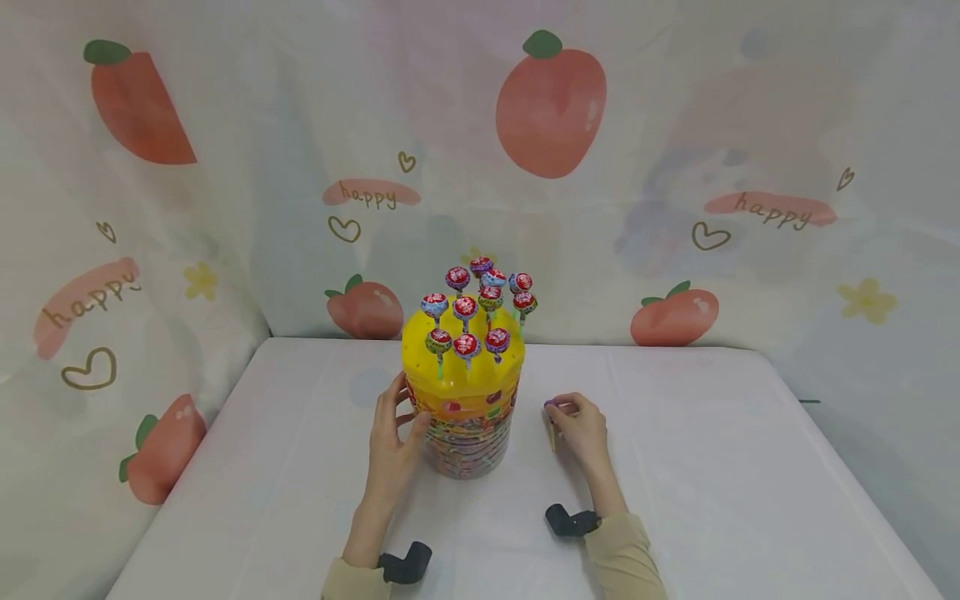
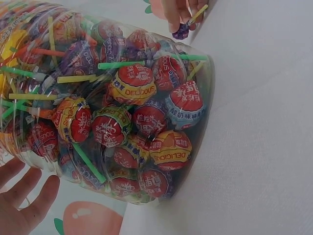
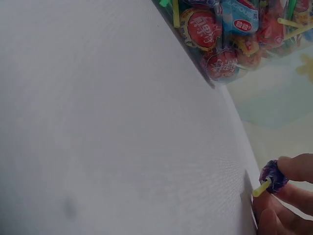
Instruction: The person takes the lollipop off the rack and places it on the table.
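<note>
1. Wrist mounts, black, one beside each of the person's beige sleeves, nearest the viewer
2. Right hand: thumb and fingers pinching a lollipop by its purple wrapped head, the pale yellow stick projecting free; the sweet lies over the table, to the right of the jar and apart from it; whether the stick touches the surface cannot be told
3. Handling of this lollipop (judged): light, with a hard head under a thin wrapper that may slip or twist; the slim stick seems fairly stiff but could bend under a sideways push; best held round the head, thumb opposing fingers, stick left clear
4. Left hand: fingers spread along the left side of the jar, thumb towards its front; how firmly they press cannot be told
5. Jar: upright on the table, clear and ribbed, packed with wrapped sweets; probably heavy for its thin, smooth wall, which may give slightly; best steadied by a broad palm at mid-height
6. Lid: yellow, atop the jar, bearing standing lollipops; these look easily knocked, so the wall offers a safer hold
7. Backdrop: pale cloth printed with fruit, hearts and the word "happy", behind the table
</note>
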`<move>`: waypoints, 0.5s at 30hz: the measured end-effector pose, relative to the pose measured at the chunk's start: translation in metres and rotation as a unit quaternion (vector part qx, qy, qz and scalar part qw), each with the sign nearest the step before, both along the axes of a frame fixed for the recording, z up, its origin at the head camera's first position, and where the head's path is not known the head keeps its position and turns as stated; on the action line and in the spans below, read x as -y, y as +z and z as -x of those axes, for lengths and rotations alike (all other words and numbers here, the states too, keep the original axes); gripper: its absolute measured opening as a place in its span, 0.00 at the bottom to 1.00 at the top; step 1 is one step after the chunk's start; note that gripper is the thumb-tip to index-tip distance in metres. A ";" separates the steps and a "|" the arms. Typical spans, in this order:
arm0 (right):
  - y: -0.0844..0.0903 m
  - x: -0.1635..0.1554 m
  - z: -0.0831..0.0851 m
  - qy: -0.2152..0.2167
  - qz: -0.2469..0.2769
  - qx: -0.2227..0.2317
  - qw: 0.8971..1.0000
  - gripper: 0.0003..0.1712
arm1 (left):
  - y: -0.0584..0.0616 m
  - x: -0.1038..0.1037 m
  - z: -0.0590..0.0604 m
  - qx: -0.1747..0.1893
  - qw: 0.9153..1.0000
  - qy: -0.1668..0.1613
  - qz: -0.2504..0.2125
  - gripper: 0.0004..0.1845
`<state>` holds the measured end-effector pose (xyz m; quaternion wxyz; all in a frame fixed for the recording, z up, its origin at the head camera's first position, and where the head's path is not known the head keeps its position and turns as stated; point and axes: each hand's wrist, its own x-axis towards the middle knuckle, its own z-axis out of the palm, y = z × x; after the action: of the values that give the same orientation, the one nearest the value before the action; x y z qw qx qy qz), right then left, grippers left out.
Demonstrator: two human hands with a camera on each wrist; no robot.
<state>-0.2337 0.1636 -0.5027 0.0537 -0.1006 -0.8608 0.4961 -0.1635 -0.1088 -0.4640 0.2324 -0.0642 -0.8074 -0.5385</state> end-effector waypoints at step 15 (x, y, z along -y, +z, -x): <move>-0.003 0.001 -0.001 0.001 -0.041 -0.003 0.999 0.14 | 0.001 0.000 0.000 -0.001 1.000 0.007 0.008 0.34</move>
<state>-0.2332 0.1627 -0.5057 0.0598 -0.0963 -0.8803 0.4608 -0.1632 -0.1087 -0.4630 0.2360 -0.0608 -0.8118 -0.5306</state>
